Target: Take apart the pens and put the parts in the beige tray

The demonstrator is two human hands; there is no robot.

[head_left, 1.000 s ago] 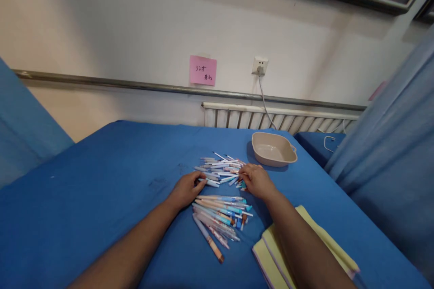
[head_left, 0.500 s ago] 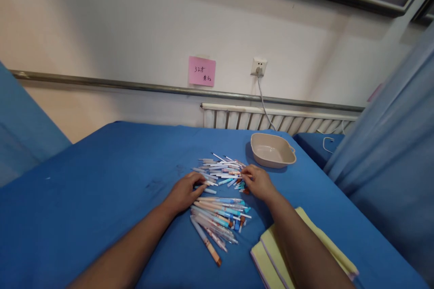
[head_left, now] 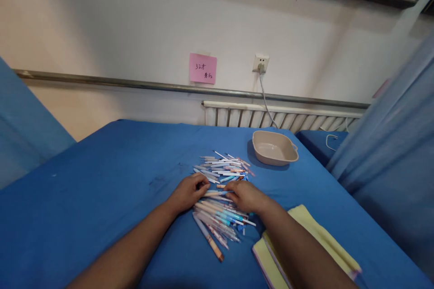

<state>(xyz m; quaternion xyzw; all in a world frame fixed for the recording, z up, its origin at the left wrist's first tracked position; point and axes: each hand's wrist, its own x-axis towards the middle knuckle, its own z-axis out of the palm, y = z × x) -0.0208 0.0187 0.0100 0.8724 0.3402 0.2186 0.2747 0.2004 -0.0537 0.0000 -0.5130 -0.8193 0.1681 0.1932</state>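
A heap of several pens (head_left: 220, 169) in white, blue and orange lies on the blue tablecloth (head_left: 101, 180). A nearer row of pens (head_left: 217, 223) lies side by side closer to me. My left hand (head_left: 188, 192) and my right hand (head_left: 244, 195) meet between the two groups. Both pinch the ends of one pen (head_left: 217, 193) held level just above the near row. The fingers of both hands are curled closed around it.
A beige shallow dish (head_left: 274, 147) stands at the far right of the table. Yellow folded cloths (head_left: 305, 244) lie under my right forearm. A blue curtain (head_left: 389, 153) hangs on the right, a radiator (head_left: 278, 117) and wall socket (head_left: 260, 63) behind.
My right hand has drawn back from the far heap toward me and leftward. It now meets my left hand on one pen above the near row. The camera view shifted slightly.
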